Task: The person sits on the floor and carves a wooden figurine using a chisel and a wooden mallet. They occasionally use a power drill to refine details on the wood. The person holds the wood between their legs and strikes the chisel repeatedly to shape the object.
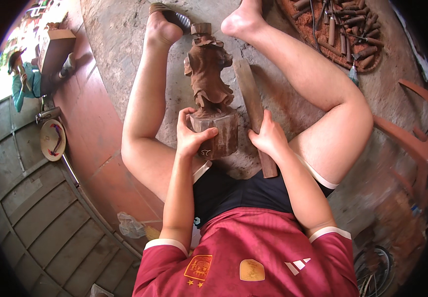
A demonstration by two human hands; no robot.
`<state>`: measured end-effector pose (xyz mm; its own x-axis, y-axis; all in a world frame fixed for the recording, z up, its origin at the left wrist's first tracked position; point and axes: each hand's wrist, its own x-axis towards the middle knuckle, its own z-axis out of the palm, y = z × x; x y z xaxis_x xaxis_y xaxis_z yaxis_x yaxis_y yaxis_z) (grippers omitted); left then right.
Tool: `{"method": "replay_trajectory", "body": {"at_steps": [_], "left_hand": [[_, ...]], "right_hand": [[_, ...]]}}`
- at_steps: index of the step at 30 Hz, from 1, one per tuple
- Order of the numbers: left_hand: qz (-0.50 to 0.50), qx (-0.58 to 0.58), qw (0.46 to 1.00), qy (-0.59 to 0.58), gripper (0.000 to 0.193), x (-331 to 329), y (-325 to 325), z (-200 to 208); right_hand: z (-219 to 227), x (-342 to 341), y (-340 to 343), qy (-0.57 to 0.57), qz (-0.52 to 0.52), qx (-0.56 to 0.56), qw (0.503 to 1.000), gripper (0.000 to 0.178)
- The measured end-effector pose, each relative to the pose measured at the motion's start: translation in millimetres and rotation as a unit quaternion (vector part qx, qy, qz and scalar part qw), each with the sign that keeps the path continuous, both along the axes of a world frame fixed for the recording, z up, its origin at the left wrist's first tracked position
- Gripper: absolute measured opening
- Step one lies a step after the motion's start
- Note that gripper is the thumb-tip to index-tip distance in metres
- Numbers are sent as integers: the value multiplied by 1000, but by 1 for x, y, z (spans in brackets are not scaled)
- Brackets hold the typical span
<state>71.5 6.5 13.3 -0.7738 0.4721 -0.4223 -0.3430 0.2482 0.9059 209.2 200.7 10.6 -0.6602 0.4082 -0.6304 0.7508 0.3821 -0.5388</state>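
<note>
A carved wooden statue (208, 74) lies along the floor between my legs, its thick uncarved block base (224, 133) toward me and another small block at its far end. My left hand (191, 137) is closed on the left side of the base, thumb across its near top, other fingers partly hidden. To the right of the statue lies a long, flat wooden bar (247, 89), slanting toward my lap. My right hand (269, 134) is over its middle, thumb on the left edge and fingers on the right, closed around it.
Several wood-handled carving tools (345, 34) lie in a pile with reddish shavings at the upper right. A conical hat (53, 140) leans by the metal gate on the left. Another person (26, 81) sits beyond, near a cardboard box (57, 47). Reddish boards (404, 136) are at the right.
</note>
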Motion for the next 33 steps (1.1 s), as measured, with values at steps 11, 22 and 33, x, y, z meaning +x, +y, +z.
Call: {"method": "replay_trajectory", "body": {"at_steps": [11, 22, 33], "left_hand": [[18, 89, 995, -45, 74, -2, -5, -6], [33, 141, 988, -50, 73, -2, -3, 1], [4, -351, 809, 473, 71, 3, 34, 14]], "right_hand": [[-10, 4, -1, 17, -7, 10, 1000, 72], [-9, 6, -2, 38, -11, 8, 999, 72], [-14, 9, -2, 66, -59, 22, 996, 75]]}}
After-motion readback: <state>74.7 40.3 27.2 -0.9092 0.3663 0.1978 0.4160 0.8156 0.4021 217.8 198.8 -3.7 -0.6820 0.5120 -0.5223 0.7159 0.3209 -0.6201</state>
